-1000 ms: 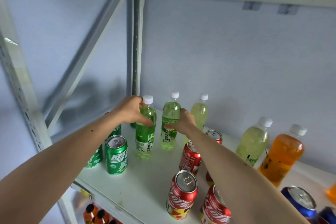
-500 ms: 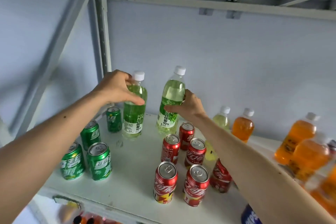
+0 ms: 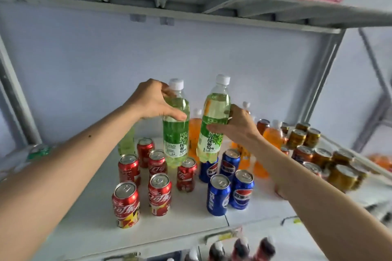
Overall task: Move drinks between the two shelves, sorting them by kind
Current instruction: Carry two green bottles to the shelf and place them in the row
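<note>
My left hand (image 3: 151, 99) has its grip wrapped round the shoulder of a green grape-drink bottle (image 3: 175, 127), thumb across the front, fingers behind the neck just under the white cap. My right hand (image 3: 237, 124) is clamped on a second, paler green bottle (image 3: 213, 121) at mid-body, over the top of the label. Both bottles are upright, side by side but apart, held up in the air above the white shelf (image 3: 89, 214); their bases hang over the cans. Below the left-hand bottle stand the red cola cans (image 3: 159, 190), six in loose rows, one more green bottle (image 3: 126, 142) behind them at the back wall. Below the right-hand bottle are four blue Pepsi cans (image 3: 218, 194), just beside the red ones. Orange drink bottles (image 3: 272, 133) stand behind my right wrist, blurred. Further right a cluster of brown-gold cans (image 3: 341, 176), label unreadable. Dark bottle tops (image 3: 239, 247) show on the lower shelf, blurred. Green cans (image 3: 39, 151) at far left, smeared.
</note>
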`<action>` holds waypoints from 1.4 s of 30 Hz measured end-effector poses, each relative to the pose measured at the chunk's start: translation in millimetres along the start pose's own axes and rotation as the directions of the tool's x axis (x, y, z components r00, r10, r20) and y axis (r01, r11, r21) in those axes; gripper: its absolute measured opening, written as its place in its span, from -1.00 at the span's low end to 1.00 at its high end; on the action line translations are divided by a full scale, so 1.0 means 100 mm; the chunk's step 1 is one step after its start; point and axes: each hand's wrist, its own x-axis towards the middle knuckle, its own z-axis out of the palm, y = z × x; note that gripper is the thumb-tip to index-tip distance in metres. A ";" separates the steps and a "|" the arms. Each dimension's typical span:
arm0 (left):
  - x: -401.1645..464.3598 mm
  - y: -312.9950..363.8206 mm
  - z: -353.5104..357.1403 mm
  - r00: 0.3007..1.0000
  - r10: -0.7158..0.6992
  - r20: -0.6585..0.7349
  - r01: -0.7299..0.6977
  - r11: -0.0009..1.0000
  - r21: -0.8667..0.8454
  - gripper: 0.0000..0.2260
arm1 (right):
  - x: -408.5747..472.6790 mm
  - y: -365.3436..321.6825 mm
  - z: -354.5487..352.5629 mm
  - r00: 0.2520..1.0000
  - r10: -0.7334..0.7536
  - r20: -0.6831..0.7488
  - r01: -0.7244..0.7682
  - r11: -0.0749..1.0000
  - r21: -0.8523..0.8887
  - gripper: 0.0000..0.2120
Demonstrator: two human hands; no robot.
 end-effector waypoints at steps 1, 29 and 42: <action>0.01 0.13 0.12 1.000 0.022 0.015 -0.022 1.000 -0.006 -0.43 | -0.08 0.12 -0.13 1.000 0.009 -0.016 -0.009 1.000 0.000 -0.50; 0.09 3.75 3.37 0.909 0.325 0.261 -0.280 0.940 -0.196 -0.50 | -1.69 3.13 -3.62 0.951 0.208 -0.229 -0.231 0.969 -0.082 -0.36; 0.91 5.30 4.92 0.804 0.487 0.342 -0.392 0.866 -0.310 -0.46 | -1.58 4.64 -5.16 0.907 0.290 -0.305 -0.318 0.947 -0.046 -0.42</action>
